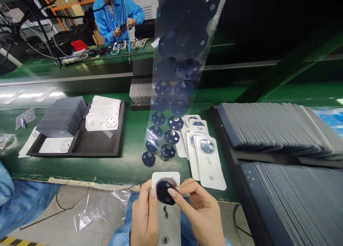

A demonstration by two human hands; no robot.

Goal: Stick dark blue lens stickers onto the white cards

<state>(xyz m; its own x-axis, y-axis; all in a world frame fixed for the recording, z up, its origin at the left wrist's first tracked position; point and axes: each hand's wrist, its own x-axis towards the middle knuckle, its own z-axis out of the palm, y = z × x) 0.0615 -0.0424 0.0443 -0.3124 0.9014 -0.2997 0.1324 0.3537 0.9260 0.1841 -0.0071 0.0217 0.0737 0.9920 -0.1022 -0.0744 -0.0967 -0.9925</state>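
Observation:
My left hand [144, 214] is closed on the edge of a white phone back panel [173, 226], held upright in front of me over the bench edge. Black characters and a small round print mark the panel. Between the thumb and finger of my right hand [202, 210] is a dark octagonal sticker with round holes [164, 196]. It lies over the panel's octagonal camera area, slightly off its outline; whether it is stuck down I cannot tell. Beyond my hands, a clear strip [166, 123] carries rows of similar dark stickers. White panels with dark octagons [213, 171] overlap to its right.
A black tray [122, 131] at left holds grey panels [61, 115] and white panels [98, 112]. Large racks of grey panels [273, 128] stand at right. Another panel rack [142, 90] sits behind. Across the bench, a person in blue [118, 15] handles a small object.

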